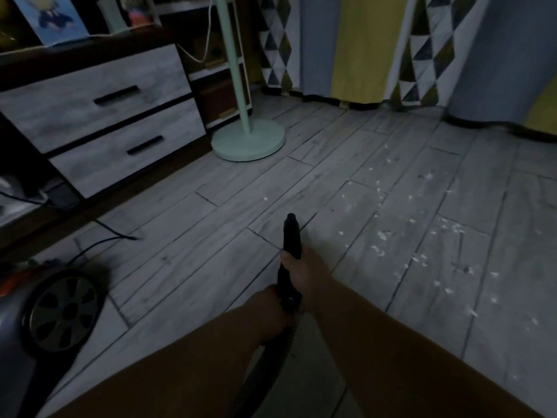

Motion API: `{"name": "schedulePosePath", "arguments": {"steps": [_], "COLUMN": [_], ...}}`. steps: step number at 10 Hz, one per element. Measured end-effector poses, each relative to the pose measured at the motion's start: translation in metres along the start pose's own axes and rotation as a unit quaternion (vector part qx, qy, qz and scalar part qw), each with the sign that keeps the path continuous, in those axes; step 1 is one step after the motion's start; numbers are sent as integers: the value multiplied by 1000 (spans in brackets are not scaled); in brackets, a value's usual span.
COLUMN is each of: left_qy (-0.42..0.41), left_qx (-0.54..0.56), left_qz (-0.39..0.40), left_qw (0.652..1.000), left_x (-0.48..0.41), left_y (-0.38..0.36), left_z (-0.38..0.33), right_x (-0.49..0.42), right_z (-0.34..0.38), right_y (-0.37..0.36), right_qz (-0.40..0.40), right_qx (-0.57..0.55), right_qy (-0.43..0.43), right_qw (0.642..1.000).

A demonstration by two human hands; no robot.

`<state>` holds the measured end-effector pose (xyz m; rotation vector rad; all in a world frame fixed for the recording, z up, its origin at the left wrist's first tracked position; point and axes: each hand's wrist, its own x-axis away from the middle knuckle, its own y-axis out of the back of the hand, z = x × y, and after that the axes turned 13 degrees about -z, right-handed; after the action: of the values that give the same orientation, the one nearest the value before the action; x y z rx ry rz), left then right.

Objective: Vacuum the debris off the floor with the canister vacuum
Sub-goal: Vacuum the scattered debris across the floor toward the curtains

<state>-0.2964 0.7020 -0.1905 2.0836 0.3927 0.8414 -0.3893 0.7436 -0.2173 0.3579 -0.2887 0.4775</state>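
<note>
Right hand (301, 267) clamped round nozzle (291, 233) up front, likely to steer. Left hand (272, 309) grips rear by hose (262, 372) joint, likely steadying. Tip points ahead, left of debris (391, 236) scattered across right side of floor (211, 267). Canister (64, 309) sits at floor's left edge, well apart from debris.

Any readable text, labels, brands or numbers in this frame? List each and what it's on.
None readable.
picture on the shelf: cartoon figure only; any lettering is blurred.
canister vacuum: no legible brand in this dim view.
vacuum wand: plain black, no marking visible.
</note>
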Motion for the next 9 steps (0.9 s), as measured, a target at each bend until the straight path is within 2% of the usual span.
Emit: {"name": "schedulePosePath", "arguments": {"steps": [1,2,4,5,6,9], "left_qy": [-5,16,29,36,29,65], "left_qx": [-6,-10,-15,-1,5,18], "left_qz": [-11,-57,-23,-53,-24,-30], "left_qw": [1000,998,999,998,999,997], "left_x": [-14,-30,-63,-73,-81,-97], "left_y": [10,25,46,49,54,70], "left_z": [5,12,20,26,26,21], "right_x": [-13,-29,-63,-71,-79,-100], "right_z": [7,19,40,45,48,57], "right_y": [-13,-27,-58,-70,-77,-88], "right_qz": [1,3,8,-13,-18,-32], "right_qx": [-18,-38,-14,19,44,49], "right_qy": [-10,-31,-17,-6,3,22], "right_qw": [1000,999,1000,1000,999,998]}}
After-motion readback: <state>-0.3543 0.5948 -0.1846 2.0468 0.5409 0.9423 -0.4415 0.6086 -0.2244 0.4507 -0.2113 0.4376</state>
